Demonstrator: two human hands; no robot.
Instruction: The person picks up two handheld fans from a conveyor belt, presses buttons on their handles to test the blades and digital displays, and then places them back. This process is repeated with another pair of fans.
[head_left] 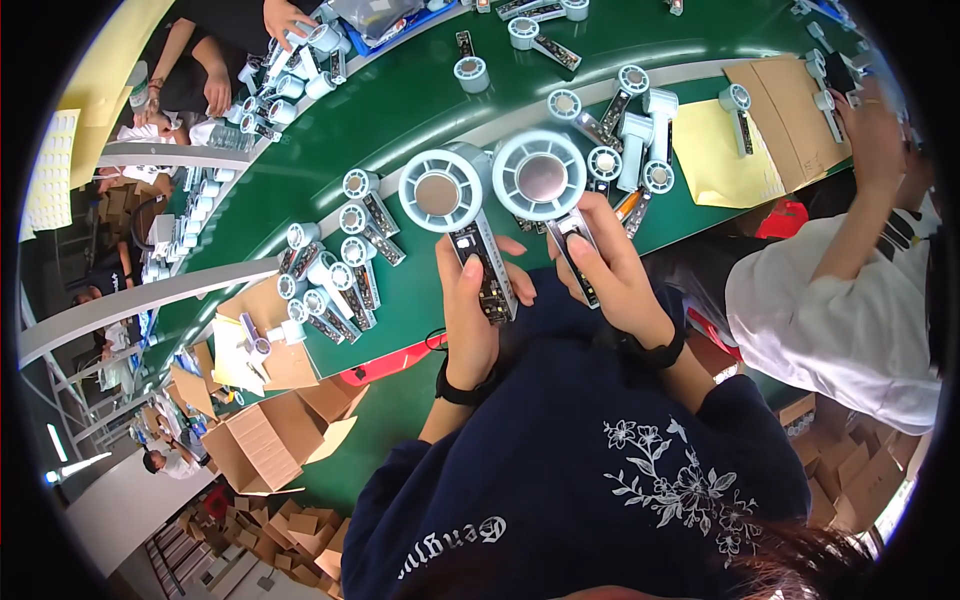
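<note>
I hold two pale blue handheld fans side by side above the green workbench, their round ringed heads facing up. My left hand [468,312] is closed round the handle of the left fan [438,192], where a bare circuit board shows. The right fan [540,178] has its handle in my right hand [622,275], thumb lying along the narrow board. Both heads have a silvery disc at the centre. Just beyond the right fan lies a cluster of similar fans [637,125]; another group of fans [350,250] rests left of my left hand.
The green bench [430,90] curves across the view with a raised pale rail. At right lie a yellow sheet [715,160] and flattened cardboard [800,125], beside a co-worker's arm [875,150]. An open carton [270,440] stands at lower left. Other people's hands work among fans at upper left.
</note>
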